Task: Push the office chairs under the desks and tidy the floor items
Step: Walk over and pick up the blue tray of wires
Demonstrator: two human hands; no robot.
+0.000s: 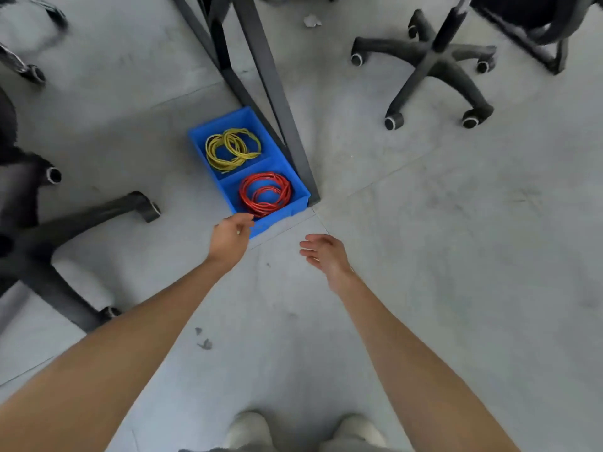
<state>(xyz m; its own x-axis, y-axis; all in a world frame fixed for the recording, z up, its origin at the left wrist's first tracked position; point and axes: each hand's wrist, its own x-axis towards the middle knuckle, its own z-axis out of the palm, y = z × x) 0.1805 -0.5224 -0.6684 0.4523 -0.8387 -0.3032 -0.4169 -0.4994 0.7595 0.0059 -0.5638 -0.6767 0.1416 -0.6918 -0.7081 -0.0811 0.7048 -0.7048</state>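
Observation:
A blue two-compartment bin point(295, 185) sits on the grey floor against a dark desk leg point(280, 102). Its far compartment holds coiled yellow cable point(232, 148); the near one holds coiled red cable point(266, 194). My left hand point(230, 238) is at the bin's near left corner, fingers loosely bent and touching or just short of the rim. My right hand point(324, 254) hovers over bare floor to the right of the bin, fingers relaxed, holding nothing. One black office chair base point(434, 65) stands at the upper right, another point(49, 230) at the left.
A crumpled scrap of paper point(311, 21) lies on the floor at the top, beyond the desk leg. Small dark debris bits point(204, 340) lie near my left forearm. My two shoes point(303, 430) show at the bottom edge. Another chair's castors point(34, 73) appear at the top left.

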